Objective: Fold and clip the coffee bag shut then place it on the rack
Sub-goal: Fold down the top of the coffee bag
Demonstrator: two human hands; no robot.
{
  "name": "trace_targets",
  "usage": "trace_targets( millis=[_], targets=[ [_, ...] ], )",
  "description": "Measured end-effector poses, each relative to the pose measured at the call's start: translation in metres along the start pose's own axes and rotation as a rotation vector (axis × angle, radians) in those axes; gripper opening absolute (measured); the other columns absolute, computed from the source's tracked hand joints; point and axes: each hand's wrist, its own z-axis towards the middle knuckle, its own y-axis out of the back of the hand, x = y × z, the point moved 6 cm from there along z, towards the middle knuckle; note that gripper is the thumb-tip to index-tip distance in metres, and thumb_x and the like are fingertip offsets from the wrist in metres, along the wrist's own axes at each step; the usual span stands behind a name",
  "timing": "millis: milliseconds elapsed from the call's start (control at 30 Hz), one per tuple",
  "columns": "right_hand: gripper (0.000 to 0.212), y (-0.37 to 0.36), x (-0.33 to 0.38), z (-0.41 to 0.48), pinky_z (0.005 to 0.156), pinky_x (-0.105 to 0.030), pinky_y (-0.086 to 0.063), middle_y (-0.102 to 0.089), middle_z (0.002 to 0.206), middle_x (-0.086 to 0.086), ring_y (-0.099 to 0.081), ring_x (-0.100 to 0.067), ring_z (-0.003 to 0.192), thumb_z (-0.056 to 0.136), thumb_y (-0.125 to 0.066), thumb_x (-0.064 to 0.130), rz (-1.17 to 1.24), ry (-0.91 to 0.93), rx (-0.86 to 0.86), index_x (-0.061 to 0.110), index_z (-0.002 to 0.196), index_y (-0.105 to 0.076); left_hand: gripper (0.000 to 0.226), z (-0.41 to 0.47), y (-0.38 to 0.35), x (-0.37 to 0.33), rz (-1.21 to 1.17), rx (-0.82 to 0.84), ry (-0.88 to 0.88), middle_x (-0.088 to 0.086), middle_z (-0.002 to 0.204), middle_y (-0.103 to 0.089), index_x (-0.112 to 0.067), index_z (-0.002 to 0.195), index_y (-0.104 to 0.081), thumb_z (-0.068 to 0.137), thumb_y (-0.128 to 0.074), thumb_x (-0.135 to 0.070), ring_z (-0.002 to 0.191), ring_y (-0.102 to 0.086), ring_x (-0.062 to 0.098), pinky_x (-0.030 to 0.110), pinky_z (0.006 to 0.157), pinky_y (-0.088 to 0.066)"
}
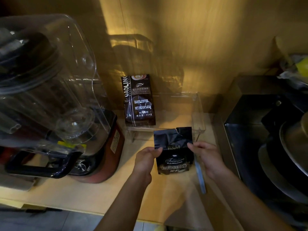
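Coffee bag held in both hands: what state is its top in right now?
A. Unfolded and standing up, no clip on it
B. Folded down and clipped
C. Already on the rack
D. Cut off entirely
A: the coffee bag has its top flap upright and bare, pinched at the sides by the left hand and right hand; it sits on the counter in front of the clear rack.

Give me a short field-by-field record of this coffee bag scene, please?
held item: black coffee bag, top unfolded and upright
left hand: pinching the bag's left edge
right hand: pinching the bag's right edge
clip: long grey sealing clip on the counter, right of the bag, under the right hand
rack: clear rack behind the bag
already on rack: second coffee bag, standing at its left end
left of scene: blender
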Motion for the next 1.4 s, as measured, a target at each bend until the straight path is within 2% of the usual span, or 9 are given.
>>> trace_targets(
  millis=[100, 233, 467, 667, 833, 933, 1033, 1167, 1400],
  targets=[
    [0.019, -0.003, 0.003, -0.002, 0.063, -0.027, -0.046, -0.067, 0.075, -0.001, -0.064, -0.016, 0.076, 0.075, -0.065, 0.001, 0.003, 0.099, -0.041, 0.016, 0.084, -0.059, 0.030, -0.005, -0.002, -0.004, -0.036, -0.032, -0.089, 0.005, 0.091, -0.065, -0.009, 0.097, -0.047, 0.076, -0.068, -0.004, 0.081, -0.059, 0.012, 0.023, 0.059, -0.040],
    [0.041, -0.009, 0.007, -0.005, 0.046, -0.019, -0.051, -0.073, 0.070, 0.005, -0.068, -0.005, 0.067, 0.072, -0.065, -0.004, 0.018, 0.201, -0.011, 0.031, 0.091, -0.055, 0.046, -0.009, -0.005, -0.014, 0.137, -0.008, -0.281, 0.003, 0.095, -0.064, -0.036, 0.099, -0.052, 0.072, -0.070, -0.003, 0.103, -0.055, 0.030, 0.056, 0.089, -0.045],
    [0.031, -0.007, 0.011, -0.018, 0.060, -0.020, -0.053, -0.063, 0.081, -0.002, -0.059, -0.016, 0.075, 0.073, -0.061, -0.009, -0.012, 0.314, -0.019, 0.020, 0.087, -0.063, 0.045, -0.015, -0.006, -0.017, 0.301, 0.018, -0.382, -0.011, 0.097, -0.058, -0.058, 0.071, -0.064, 0.075, -0.070, -0.013, 0.109, -0.049, 0.025, 0.054, 0.099, -0.039],
    [0.027, -0.012, 0.009, -0.018, 0.075, -0.020, -0.051, -0.058, 0.094, -0.010, -0.056, -0.012, 0.085, 0.072, -0.062, -0.009, -0.110, 0.290, 0.073, 0.004, 0.095, -0.066, 0.039, -0.014, -0.007, -0.020, 0.332, 0.021, -0.463, -0.003, 0.089, -0.061, -0.052, 0.067, -0.066, 0.074, -0.072, -0.014, 0.103, -0.054, 0.027, 0.058, 0.096, -0.040],
    [0.015, -0.013, 0.009, -0.010, 0.059, -0.003, -0.045, -0.051, 0.085, -0.005, -0.052, -0.010, 0.080, 0.072, -0.064, -0.007, -0.158, 0.292, 0.053, 0.004, 0.080, -0.069, 0.025, -0.012, -0.006, -0.015, 0.441, -0.016, -0.482, -0.014, 0.082, -0.054, -0.045, 0.068, -0.067, 0.076, -0.069, -0.021, 0.100, -0.045, 0.015, 0.039, 0.100, -0.022],
    [0.018, -0.013, 0.005, -0.006, 0.068, -0.010, -0.045, -0.044, 0.085, -0.003, -0.049, -0.016, 0.084, 0.075, -0.063, -0.003, -0.237, 0.254, 0.046, 0.012, 0.066, -0.066, 0.008, -0.013, -0.008, -0.014, 0.588, -0.076, -0.502, -0.015, 0.079, -0.049, -0.033, 0.077, -0.070, 0.080, -0.065, -0.028, 0.095, -0.035, 0.010, 0.027, 0.074, -0.012],
    [0.019, -0.012, -0.007, -0.001, 0.085, -0.035, -0.045, -0.057, 0.094, -0.008, -0.053, -0.025, 0.093, 0.079, -0.063, 0.008, -0.347, 0.061, 0.020, 0.019, 0.064, -0.066, 0.010, -0.009, -0.011, -0.009, 0.658, -0.107, -0.405, -0.005, 0.090, -0.053, -0.027, 0.083, -0.070, 0.084, -0.061, -0.030, 0.094, -0.031, 0.012, 0.031, 0.078, -0.015],
    [0.007, -0.011, -0.015, -0.002, 0.057, -0.031, -0.042, -0.064, 0.088, -0.016, -0.058, -0.026, 0.082, 0.078, -0.063, 0.003, -0.177, -0.222, 0.009, 0.007, 0.072, -0.064, 0.015, 0.002, -0.008, 0.007, 0.445, -0.048, -0.084, 0.015, 0.106, -0.062, -0.022, 0.070, -0.066, 0.082, -0.064, -0.031, 0.104, -0.048, 0.031, 0.044, 0.091, -0.040],
    [0.013, -0.005, 0.005, -0.010, 0.058, -0.025, -0.038, -0.063, 0.073, -0.005, -0.058, -0.021, 0.076, 0.066, -0.075, 0.005, -0.233, -0.017, -0.051, 0.010, 0.060, -0.064, 0.017, 0.006, 0.001, -0.012, 0.522, 0.042, -0.230, 0.014, 0.092, -0.068, -0.023, 0.058, -0.067, 0.068, -0.077, -0.033, 0.099, -0.056, 0.032, 0.056, 0.095, -0.041]
  ],
)
